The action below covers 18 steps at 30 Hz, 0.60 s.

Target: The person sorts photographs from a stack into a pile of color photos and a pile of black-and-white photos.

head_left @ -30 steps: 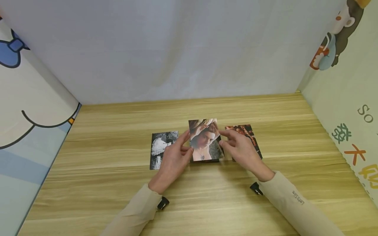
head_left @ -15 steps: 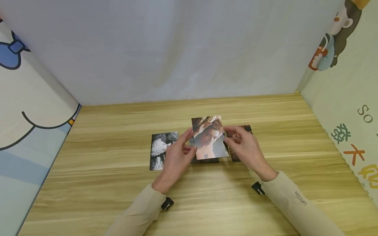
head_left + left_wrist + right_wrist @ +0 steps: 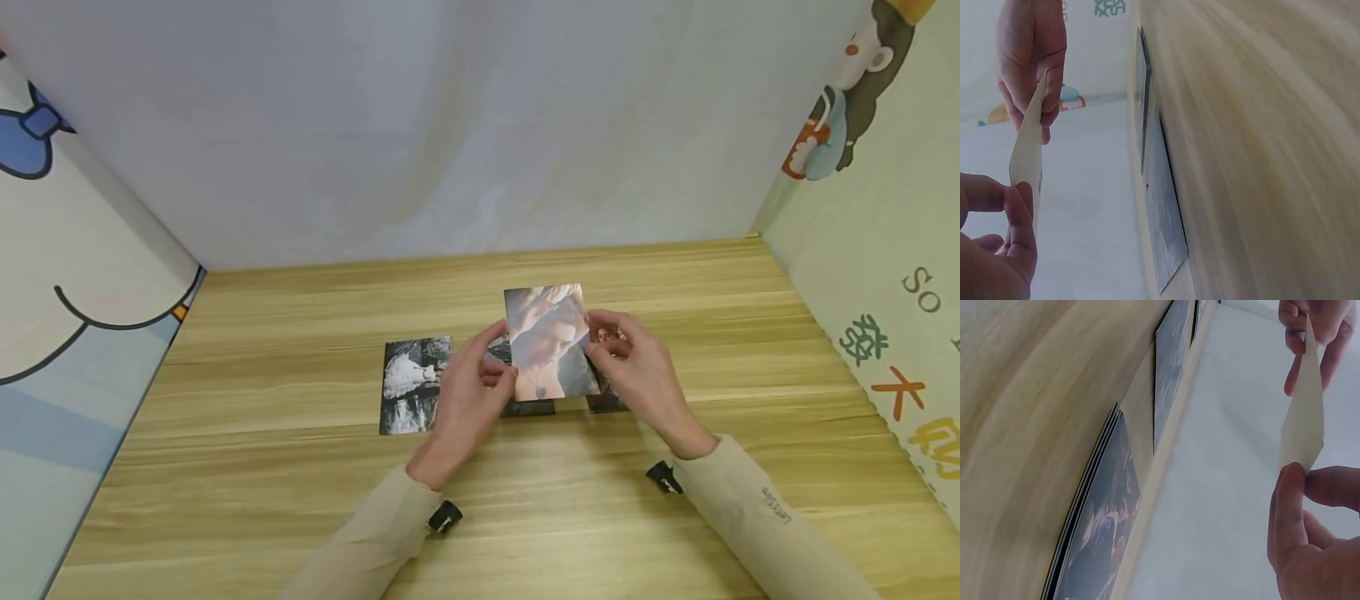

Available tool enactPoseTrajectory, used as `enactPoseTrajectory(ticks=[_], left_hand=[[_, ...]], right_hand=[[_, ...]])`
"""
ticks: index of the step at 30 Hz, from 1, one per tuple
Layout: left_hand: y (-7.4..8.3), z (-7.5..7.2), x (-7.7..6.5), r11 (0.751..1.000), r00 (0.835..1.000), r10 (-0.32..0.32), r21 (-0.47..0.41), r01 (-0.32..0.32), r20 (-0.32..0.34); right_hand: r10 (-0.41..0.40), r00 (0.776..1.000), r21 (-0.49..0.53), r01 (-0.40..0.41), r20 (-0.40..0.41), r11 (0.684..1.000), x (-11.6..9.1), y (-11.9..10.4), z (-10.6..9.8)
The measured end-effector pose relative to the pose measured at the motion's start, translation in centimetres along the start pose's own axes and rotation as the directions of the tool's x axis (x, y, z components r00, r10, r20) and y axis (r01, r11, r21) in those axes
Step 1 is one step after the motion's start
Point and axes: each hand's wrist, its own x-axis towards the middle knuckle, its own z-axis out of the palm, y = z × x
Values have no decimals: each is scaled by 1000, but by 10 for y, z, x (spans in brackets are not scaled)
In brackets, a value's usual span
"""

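Observation:
A photo print (image 3: 551, 343) of a person with a raised arm is held above the table. My left hand (image 3: 472, 396) pinches its left edge between thumb and fingers. On the opposite edge my right hand (image 3: 643, 375) has a similar pinch. Seen almost edge-on in the left wrist view, the print shows its pale back (image 3: 1027, 150). Beneath it lies a dark photo (image 3: 531, 408), mostly covered. A black-and-white photo (image 3: 408, 385) lies to the left, partly behind my left hand. Under my right hand is a dark reddish photo stack (image 3: 1100, 531), several prints thick.
The wood-grain table (image 3: 300, 333) bears all the photos. A pale back wall (image 3: 465, 150) rises behind it. Printed side panels stand left and right, with a cartoon figure (image 3: 832, 125) on the right one. Small black devices (image 3: 445, 517) sit at both cuffs.
Both hands have raised the photo print and shifted it slightly right, uncovering part of the dark photo below. The other photos on the table stay where they were.

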Motion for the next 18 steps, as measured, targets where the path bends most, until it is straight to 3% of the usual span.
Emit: enactPoseTrajectory(ticks=[18], left_hand=[[11, 25, 7, 995, 997, -59, -76, 63, 50]], right_hand=[[14, 1000, 36, -13, -23, 999, -6, 4, -27]])
